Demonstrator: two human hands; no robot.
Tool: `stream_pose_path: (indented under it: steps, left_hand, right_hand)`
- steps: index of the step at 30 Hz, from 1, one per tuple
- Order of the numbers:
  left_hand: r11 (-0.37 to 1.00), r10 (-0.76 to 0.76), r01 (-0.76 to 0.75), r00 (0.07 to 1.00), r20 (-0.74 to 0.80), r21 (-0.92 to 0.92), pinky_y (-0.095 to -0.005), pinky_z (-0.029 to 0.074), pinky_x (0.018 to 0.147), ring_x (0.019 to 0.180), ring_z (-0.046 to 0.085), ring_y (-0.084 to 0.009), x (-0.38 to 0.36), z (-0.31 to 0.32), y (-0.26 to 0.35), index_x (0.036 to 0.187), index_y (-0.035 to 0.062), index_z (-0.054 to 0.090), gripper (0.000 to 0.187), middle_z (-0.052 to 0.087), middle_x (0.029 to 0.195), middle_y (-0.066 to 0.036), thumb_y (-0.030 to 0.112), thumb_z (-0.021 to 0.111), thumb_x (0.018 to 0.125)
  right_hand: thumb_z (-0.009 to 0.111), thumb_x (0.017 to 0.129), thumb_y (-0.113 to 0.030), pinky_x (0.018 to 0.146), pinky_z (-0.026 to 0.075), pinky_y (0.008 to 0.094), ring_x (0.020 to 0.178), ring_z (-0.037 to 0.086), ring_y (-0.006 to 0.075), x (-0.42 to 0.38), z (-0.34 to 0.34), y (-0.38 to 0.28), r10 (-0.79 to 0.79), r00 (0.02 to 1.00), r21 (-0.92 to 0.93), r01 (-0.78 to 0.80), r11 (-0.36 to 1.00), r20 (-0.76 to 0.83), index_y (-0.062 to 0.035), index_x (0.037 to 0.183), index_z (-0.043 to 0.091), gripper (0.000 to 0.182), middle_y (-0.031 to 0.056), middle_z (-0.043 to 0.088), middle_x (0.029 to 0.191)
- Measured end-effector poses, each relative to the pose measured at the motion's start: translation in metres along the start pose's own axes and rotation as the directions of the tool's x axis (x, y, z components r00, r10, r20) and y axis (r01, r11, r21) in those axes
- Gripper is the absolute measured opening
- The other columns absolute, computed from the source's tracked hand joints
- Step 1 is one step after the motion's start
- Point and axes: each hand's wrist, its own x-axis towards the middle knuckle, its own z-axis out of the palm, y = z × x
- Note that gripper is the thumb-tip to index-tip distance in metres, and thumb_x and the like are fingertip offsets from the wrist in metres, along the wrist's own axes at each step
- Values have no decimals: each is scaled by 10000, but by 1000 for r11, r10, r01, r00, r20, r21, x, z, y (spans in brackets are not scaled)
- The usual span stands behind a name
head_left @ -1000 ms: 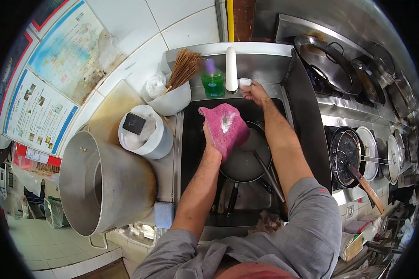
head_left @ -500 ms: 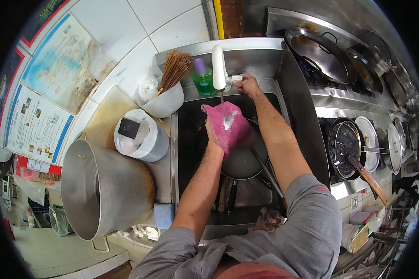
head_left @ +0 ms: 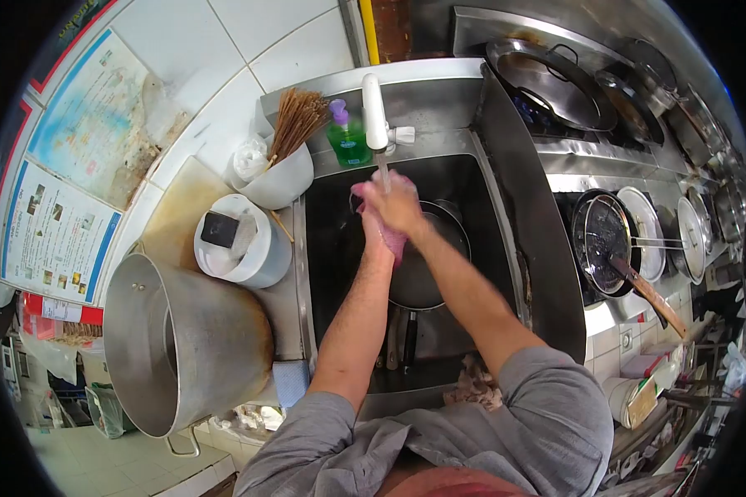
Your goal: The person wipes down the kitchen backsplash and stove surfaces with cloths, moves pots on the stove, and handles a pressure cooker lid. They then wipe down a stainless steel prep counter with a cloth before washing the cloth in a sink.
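A pink cloth (head_left: 397, 248) is bunched between my two hands under the white faucet (head_left: 375, 112). Water runs down onto it. My left hand (head_left: 375, 232) grips the cloth from below and the left side. Over the top lies my right hand (head_left: 400, 207), closed around the cloth, its fingers slightly blurred. Both hands hide much of the fabric. Beneath them, a dark frying pan (head_left: 427, 286) rests in the sink (head_left: 327, 257), its black handle pointing toward me. The tap knob (head_left: 403, 135) sits right of the spout, untouched.
Left of the sink stand a large metal pot (head_left: 224, 331), a white bucket (head_left: 269, 253) and a white container (head_left: 290, 184) holding a whisk broom (head_left: 297, 124). Green soap bottle (head_left: 350, 142) is behind the sink. A strainer (head_left: 605, 236) lies on a pan at right.
My right hand has left the tap knob and come down onto the cloth. The cloth, spread over my left hand before, is now bunched between both hands. Water now flows from the faucet more visibly.
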Motion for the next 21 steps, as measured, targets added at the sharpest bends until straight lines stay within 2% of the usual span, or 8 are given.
stream_pose_path:
  steps: [1, 5, 6, 9, 13, 17, 19, 21]
  left_hand:
    - [967, -247, 252, 962, 118, -31, -383, 389, 974, 1124, 502, -249, 3, 6, -1, 1302, 125, 450, 560, 511, 1254, -109, 525, 400, 914]
    - [868, -20, 78, 992, -123, 490, -359, 461, 809, 923, 555, -201, 11, -6, 22, 1136, 93, 540, 393, 580, 1024, -59, 420, 449, 937]
    - [817, 13, 62, 992, -126, 573, -359, 465, 794, 902, 555, -195, 10, -7, 23, 1126, 96, 542, 370, 581, 1001, -51, 405, 459, 939]
    - [832, 22, 205, 916, -400, 515, -317, 476, 643, 776, 575, -152, 5, 34, 14, 966, 77, 567, 260, 590, 869, -15, 329, 513, 931]
    - [758, 37, 144, 964, -262, 636, -311, 478, 693, 821, 574, -136, 3, 64, 5, 1031, 61, 570, 233, 598, 925, -26, 263, 536, 922]
    - [858, 47, 53, 982, -181, 511, -373, 482, 841, 964, 590, -212, -6, 86, 43, 1109, 64, 530, 343, 589, 1089, -74, 350, 539, 920]
    - [865, 81, 56, 965, -250, 498, -378, 485, 836, 969, 591, -218, 3, 74, 46, 1085, 59, 535, 368, 590, 1090, -85, 386, 524, 917]
    - [927, 9, 153, 904, -428, 342, -384, 478, 841, 970, 590, -222, 2, 75, 38, 1062, 78, 540, 369, 591, 1091, -78, 417, 499, 921]
  right_hand:
    - [453, 870, -510, 853, 402, 511, 988, 520, 426, 18, 17, 22, 244, 965, 122, -232, 965, -99, -26, 1022, 574, 521, 220, 549, 1070]
    - [541, 868, -387, 901, 415, 464, 1105, 518, 377, -24, 48, 1, 133, 974, 563, -7, 827, -182, -18, 1286, 442, 566, 260, 516, 1207]
    - [554, 878, -285, 844, 454, 398, 1055, 577, 307, -37, 72, 4, 85, 887, 236, 28, 971, -454, -17, 1254, 499, 465, 241, 576, 1150]
    - [542, 886, -230, 743, 473, 363, 874, 640, 291, -39, 29, 20, 443, 895, 755, -258, 603, -49, -10, 1067, 621, 295, 185, 662, 943]
    - [551, 872, -150, 609, 447, 338, 629, 540, 137, -34, 6, 37, 353, 871, 396, -208, 894, -341, 23, 836, 611, 187, 89, 612, 672]
    - [481, 939, -144, 660, 456, 299, 724, 529, 134, -17, -31, 54, 589, 799, 993, 96, 76, -122, -13, 906, 602, 182, 36, 609, 840]
    - [483, 940, -158, 689, 462, 293, 741, 534, 139, -4, -22, 35, 604, 795, 998, 69, 5, -58, -15, 948, 610, 191, 44, 609, 865]
    - [457, 955, -218, 848, 459, 355, 867, 567, 171, 1, 0, 10, 465, 873, 838, -140, 528, -147, -49, 1026, 612, 240, 74, 631, 919]
